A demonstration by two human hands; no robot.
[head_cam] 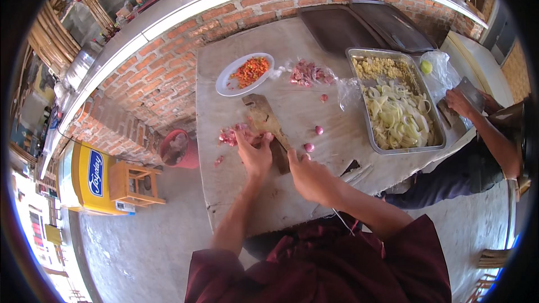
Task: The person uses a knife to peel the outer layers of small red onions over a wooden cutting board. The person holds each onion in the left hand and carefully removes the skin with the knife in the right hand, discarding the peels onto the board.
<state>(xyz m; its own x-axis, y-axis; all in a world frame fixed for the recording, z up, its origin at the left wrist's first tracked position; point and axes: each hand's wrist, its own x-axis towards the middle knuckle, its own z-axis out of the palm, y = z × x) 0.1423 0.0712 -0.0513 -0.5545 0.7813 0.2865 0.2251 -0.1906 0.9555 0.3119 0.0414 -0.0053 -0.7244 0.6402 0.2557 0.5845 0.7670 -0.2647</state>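
Note:
My right hand [311, 176] grips the handle of a cleaver [267, 115], its broad, stained blade angled up and left over a wooden cutting board [279, 158]. Beside the blade, my left hand [255, 158] has its fingertips down at the board's left side; what lies under them is hidden. Cut shallots [229, 134] are heaped just beyond those fingers. Whole shallots [309, 147] lie to the right of the cleaver. Farther back are a clear plastic bag of shallots [305, 73] and a white oval plate [224, 84] with chopped chillies [252, 70].
On the right, a metal tray [404, 150] holds sliced onions [398, 113] and a chopped pale ingredient [381, 67]. Dark trays [337, 29] lean near the brick wall [177, 46]. A co-worker's hand [459, 102] works beside another cleaver [470, 92]. A red bin [187, 151] stands left of the table.

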